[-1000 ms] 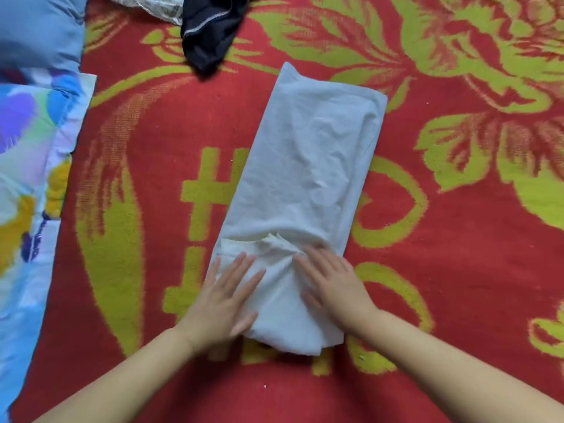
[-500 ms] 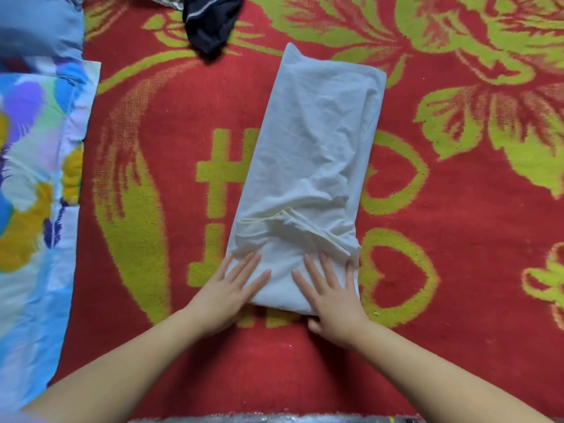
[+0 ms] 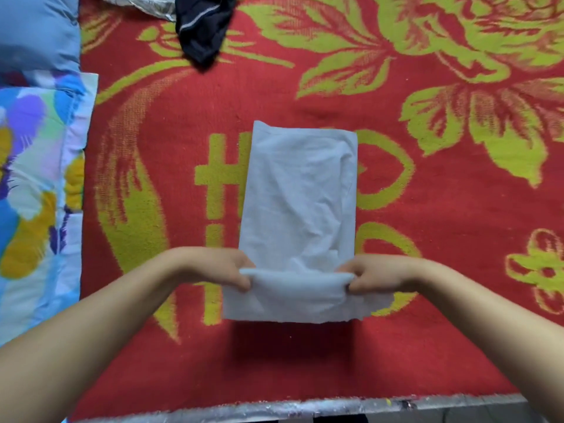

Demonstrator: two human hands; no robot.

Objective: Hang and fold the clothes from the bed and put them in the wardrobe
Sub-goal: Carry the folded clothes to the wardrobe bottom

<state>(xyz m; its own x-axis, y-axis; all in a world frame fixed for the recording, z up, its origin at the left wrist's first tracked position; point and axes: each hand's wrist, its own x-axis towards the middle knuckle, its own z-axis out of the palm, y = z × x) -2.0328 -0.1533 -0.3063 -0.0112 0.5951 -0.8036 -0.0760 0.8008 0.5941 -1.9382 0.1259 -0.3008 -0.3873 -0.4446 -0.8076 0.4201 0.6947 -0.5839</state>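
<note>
A pale grey-white garment (image 3: 300, 193), folded into a long narrow strip, lies on the red and green patterned bed cover (image 3: 427, 224). Its near end is lifted off the cover, with a loose flap hanging below the grip. My left hand (image 3: 225, 271) pinches the left corner of that lifted end. My right hand (image 3: 370, 274) pinches the right corner. The far end of the strip still lies flat.
A black garment (image 3: 203, 29) lies crumpled at the far edge, beside a pale patterned cloth (image 3: 137, 3). A blue pillow (image 3: 33, 29) and a flowered quilt (image 3: 33, 193) fill the left side. The bed's near edge (image 3: 290, 407) runs along the bottom.
Both hands went from pressing flat on the garment's near end to pinching its two corners and lifting that end off the cover.
</note>
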